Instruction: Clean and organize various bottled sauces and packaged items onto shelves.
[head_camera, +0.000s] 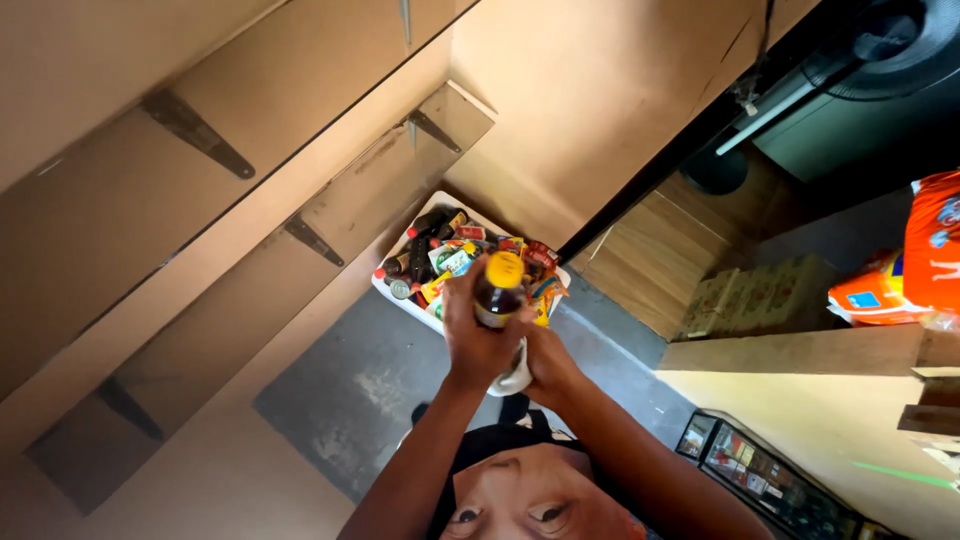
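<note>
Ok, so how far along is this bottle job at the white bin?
Done: the white bin on the floor already holds many bottles and packets. In hand: the left hand has its grip around a dark bottle with a yellow cap above the bin, with the right hand at its base beside something white. Left: that bottle is not yet set down.

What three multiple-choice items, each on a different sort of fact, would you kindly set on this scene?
1. Where is the white bin? A on the floor by the wall; B on a shelf; C on a chair.
2. What colour is the bottle's cap? A red; B yellow; C green.
3. How is the bottle held? A loose in the bin; B standing on the floor; C gripped in a hand.
Answers: A, it sits on grey floor beside the wall; B, the cap is plainly yellow; C, fingers wrap around it.
</note>
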